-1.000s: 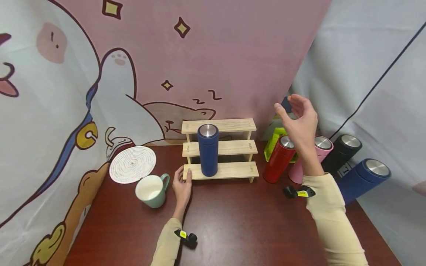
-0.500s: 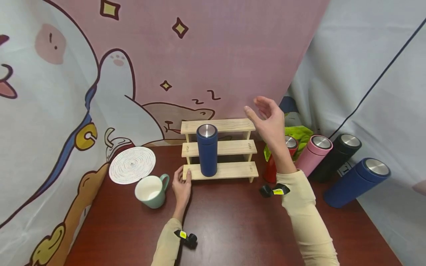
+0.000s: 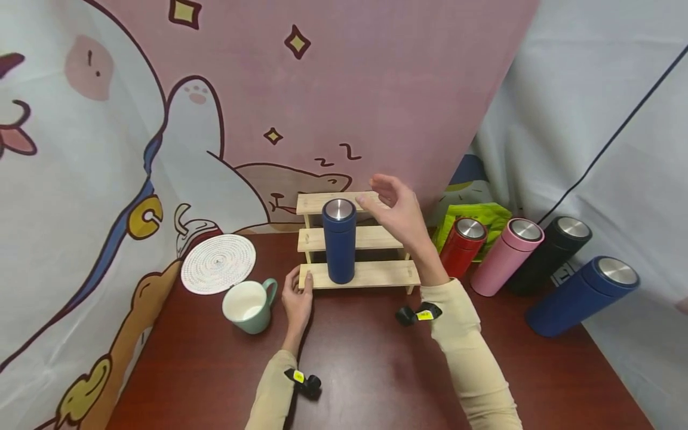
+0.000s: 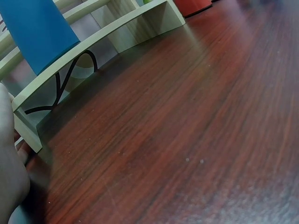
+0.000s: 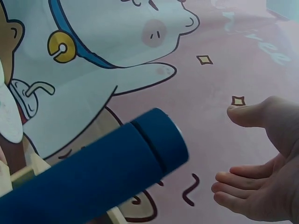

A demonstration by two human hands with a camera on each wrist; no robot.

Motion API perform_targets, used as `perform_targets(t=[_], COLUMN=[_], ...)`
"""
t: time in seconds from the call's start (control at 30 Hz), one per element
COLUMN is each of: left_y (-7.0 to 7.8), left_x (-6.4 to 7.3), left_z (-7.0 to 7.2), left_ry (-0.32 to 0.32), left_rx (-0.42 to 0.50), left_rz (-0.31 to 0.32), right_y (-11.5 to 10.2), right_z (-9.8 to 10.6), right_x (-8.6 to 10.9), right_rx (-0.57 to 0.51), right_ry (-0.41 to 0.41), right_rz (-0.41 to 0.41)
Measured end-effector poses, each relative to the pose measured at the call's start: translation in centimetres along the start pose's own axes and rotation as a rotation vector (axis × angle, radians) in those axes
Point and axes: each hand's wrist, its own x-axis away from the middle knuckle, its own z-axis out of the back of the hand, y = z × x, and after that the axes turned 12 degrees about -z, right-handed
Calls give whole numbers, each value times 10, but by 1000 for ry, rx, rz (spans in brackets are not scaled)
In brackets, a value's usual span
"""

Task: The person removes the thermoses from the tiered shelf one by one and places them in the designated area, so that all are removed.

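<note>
A blue thermos (image 3: 340, 245) with a steel lid stands upright on the bottom step of a three-tier wooden display rack (image 3: 378, 274). My left hand (image 3: 298, 304) holds the left end of that step, thumb at the front and fingers round the side. In the left wrist view only part of that hand (image 4: 9, 172) shows at the rack's end. My right hand (image 3: 400, 215) hovers in the air just right of the thermos lid, thumb and fingers spread apart. Nothing is in it. The right wrist view shows a gap between this hand (image 5: 261, 172) and the thermos (image 5: 103, 172).
Red (image 3: 463, 245), pink (image 3: 507, 257) and black (image 3: 550, 257) thermoses and a second blue thermos (image 3: 580, 298) stand at the right. Behind them is a yellow-green bag (image 3: 491, 215). Left of the rack are a green mug (image 3: 249, 307) and a round woven mat (image 3: 217, 266).
My right hand has moved left, from above the red and pink thermoses to beside the blue thermos on the rack. My left hand stays at the rack's end.
</note>
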Motion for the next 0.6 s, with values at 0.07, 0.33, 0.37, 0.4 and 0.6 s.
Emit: perform_targets(t=[0.07,0.33,0.37,0.4,0.6], left_y=[1,1,0,0,-3], left_x=[0,-3,-3,-2,0], left_z=[-1,-1,-1,-1,0], left_ry=[3,9,8,6,10], left_rx=[-4,9,11,15,16], left_rz=[1,2,4,8,15], right_y=[1,6,8,10,22], right_z=[-5,-23,-26,-28,-42], right_x=[0,0,0,-1,0], right_rx=[7,46,45,47,17], right_ry=[-24,-102,-112,-121,-155], right_rz=[-10,-56,-61,-64,-62])
